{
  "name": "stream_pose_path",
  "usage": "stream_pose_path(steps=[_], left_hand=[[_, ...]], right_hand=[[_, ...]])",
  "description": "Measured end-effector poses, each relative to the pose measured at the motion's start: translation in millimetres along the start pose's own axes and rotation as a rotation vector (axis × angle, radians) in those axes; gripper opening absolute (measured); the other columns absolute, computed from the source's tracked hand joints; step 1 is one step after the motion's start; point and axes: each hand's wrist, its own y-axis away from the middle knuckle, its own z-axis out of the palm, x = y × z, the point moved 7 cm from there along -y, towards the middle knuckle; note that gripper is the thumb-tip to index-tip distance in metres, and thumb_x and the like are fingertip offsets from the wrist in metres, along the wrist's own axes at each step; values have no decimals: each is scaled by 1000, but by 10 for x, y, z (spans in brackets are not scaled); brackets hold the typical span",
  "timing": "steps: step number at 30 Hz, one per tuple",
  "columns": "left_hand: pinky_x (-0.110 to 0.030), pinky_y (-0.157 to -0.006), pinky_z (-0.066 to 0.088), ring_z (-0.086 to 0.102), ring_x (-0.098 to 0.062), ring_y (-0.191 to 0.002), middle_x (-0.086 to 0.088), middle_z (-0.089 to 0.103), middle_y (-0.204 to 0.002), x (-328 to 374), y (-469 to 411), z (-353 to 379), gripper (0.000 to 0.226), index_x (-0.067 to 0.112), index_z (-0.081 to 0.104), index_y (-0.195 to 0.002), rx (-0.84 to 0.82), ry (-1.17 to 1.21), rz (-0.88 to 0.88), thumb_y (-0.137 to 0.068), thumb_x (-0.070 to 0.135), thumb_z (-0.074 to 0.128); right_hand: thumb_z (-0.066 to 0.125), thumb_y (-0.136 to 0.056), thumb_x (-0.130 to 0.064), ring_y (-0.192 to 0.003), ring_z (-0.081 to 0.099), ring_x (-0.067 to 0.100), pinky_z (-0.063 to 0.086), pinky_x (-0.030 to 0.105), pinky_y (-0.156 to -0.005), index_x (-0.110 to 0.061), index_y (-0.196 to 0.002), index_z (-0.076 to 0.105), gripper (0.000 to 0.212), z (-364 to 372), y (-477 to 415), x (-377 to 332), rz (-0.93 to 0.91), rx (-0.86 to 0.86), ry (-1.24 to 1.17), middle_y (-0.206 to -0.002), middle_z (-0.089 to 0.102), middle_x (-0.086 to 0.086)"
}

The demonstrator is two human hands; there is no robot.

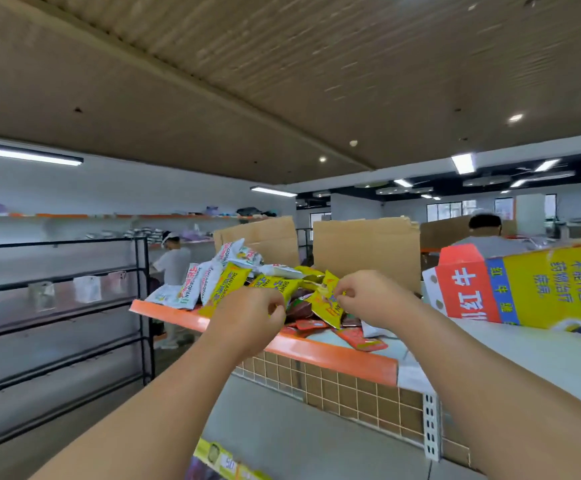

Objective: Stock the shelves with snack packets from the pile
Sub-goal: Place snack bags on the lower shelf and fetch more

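Yellow packet (327, 304): pinched near its upper corner by the right hand (368, 296), fingertips together on it; it sits at the pile's right side, near the shelf's orange front edge (317, 351).
Left hand (247, 317): fingers curled against the pile's near side; whether they hold a packet, I cannot tell.
Pile (233, 282): heaped loose on the top shelf, white and yellow packets leaning toward the left corner.
Risk: lifting one packet may drag its neighbours, and the red packets (362, 339) by the front edge could slide off.
Cause: slick, overlapping wrappers and a thin corner pinch.
Room: cardboard flaps (365, 251) wall the back and a tilted carton (524, 285) crowds the right — open toward the person and leftward.
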Motion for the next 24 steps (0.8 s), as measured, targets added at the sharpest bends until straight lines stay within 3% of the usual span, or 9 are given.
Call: stream_pose_path(steps=[4, 7, 9, 12, 15, 18, 21, 24], left_hand=[[-31, -62, 45, 60, -16, -79, 8, 70, -85, 220, -376, 531, 22, 30, 71, -92, 17, 52, 57, -87, 34, 50], [-31, -61, 34, 61, -17, -87, 8, 66, -89, 366, -574, 930, 20, 30, 71, -97, -9, 61, 82, -89, 32, 53], [-31, -66, 38, 61, -17, -95, 8, 67, -97, 406, -691, 1164, 25, 31, 72, -105, -18, 75, 101, -88, 33, 54], [-34, -81, 49, 61, -20, -104, 6, 69, -109, 439, -930, 1405, 34, 30, 72, -112, -17, 10, 153, -85, 36, 52], [-37, -82, 49, 60, -22, -106, 5, 67, -106, 469, -1205, 1491, 36, 28, 71, -109, 37, -94, 187, -83, 38, 49], [-37, -84, 48, 59, -24, -109, 4, 65, -111, 474, -1461, 1640, 36, 30, 69, -115, 19, -144, 185, -85, 44, 53], [-39, -84, 51, 60, -27, -108, 2, 60, -117, 443, -1638, 1852, 43, 33, 64, -120, -77, -156, 161, -80, 50, 62], [-36, -70, 49, 63, -31, -97, -3, 53, -111, 448, -1758, 1975, 43, 29, 60, -117, -124, -87, 182, -75, 33, 70]], right_hand=[[54, -92, -26, -80, 66, 23, 53, 31, -67, -33, -82, 67, 18, 52, -376, 663, 122, 27, -98, -87, 71, -3], [56, -92, -24, -82, 65, 24, 49, 29, -63, -25, -88, 68, 13, 165, -535, 1043, 211, 22, -112, -91, 70, 3], [56, -92, -25, -78, 61, 25, 41, 27, -59, -19, -92, 66, 12, 225, -610, 1198, 267, 23, -65, -89, 67, 6], [58, -93, -39, -82, 59, 26, 39, 28, -60, -17, -93, 61, 22, 345, -716, 1344, 349, -1, 74, -89, 63, 5], [62, -87, -57, -88, 62, 25, 47, 30, -68, -22, -93, 53, 37, 585, -816, 1453, 408, -84, 126, -100, 64, 3], [69, -79, -63, -102, 63, 24, 50, 34, -81, -23, -109, 53, 52, 747, -838, 1481, 449, -151, 102, -113, 65, 1], [74, -79, -60, -101, 60, 23, 47, 32, -78, -21, -126, 48, 66, 754, -843, 1400, 426, -227, 133, -120, 63, 2], [79, -79, -50, -108, 60, 26, 52, 38, -89, -23, -153, 24, 96, 789, -842, 1320, 420, -250, 129, -130, 62, 6]])
